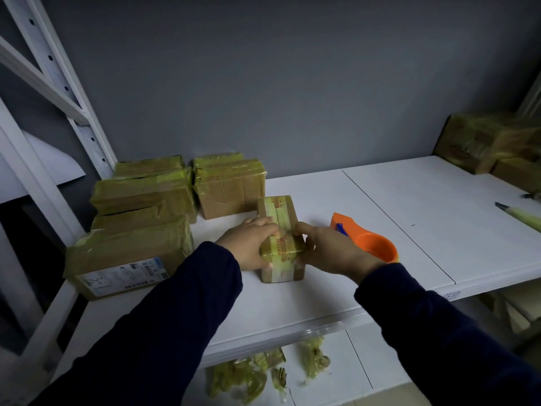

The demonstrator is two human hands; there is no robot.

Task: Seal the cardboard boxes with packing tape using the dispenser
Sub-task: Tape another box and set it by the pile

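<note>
Here, the left hand [248, 247] and right hand [330, 254] curl round a small oblong cardboard box [283, 251], glossy with yellowish tape [275, 210], on the smooth white shelf [415, 230]; the curved orange plastic dispenser [373, 243] lies just beside.

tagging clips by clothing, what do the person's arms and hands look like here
Both arms are in long, dark navy sleeves. The left sleeve and right sleeve are plain, slightly loose fabric with soft folds. They end at the wrists, and no logo or marking shows. The left hand and right hand are bare: no gloves, and no ring or watch is visible.
</note>
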